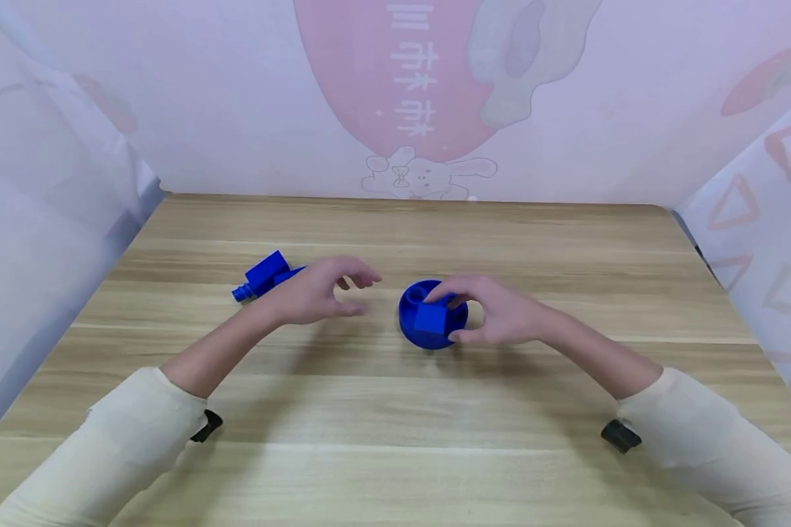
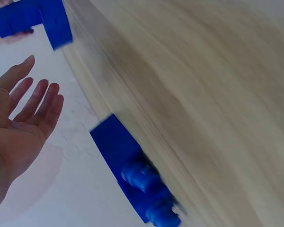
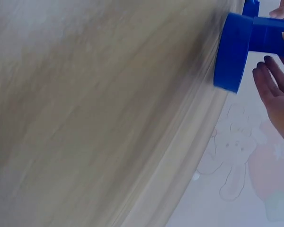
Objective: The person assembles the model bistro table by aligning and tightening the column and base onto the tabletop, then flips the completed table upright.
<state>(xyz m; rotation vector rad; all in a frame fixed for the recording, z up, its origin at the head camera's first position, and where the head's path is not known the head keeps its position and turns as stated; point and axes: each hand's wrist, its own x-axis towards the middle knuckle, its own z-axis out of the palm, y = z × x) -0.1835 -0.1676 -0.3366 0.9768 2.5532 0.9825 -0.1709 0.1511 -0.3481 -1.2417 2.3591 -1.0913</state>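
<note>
A blue round base (image 1: 410, 328) stands on the table, with a square blue post (image 1: 431, 318) rising from it. My right hand (image 1: 501, 311) curves loosely around the upper post. In the right wrist view its thumb overlaps the post (image 3: 265, 35), and its other fingers look fairly straight; firm contact cannot be made out. My left hand (image 1: 313, 289) hovers left of the base with nothing in it, palm and relaxed fingers showing in the left wrist view. Behind it lie blue pieces, including a rectangular block (image 1: 267, 269) and a stepped peg (image 1: 242, 292); the hand partly hides them.
The wooden table (image 1: 395, 417) runs back to a pale printed curtain (image 1: 237, 95). Similar fabric (image 1: 784, 256) hangs along the right side. Black straps or devices (image 1: 621, 436) sit under both sleeves.
</note>
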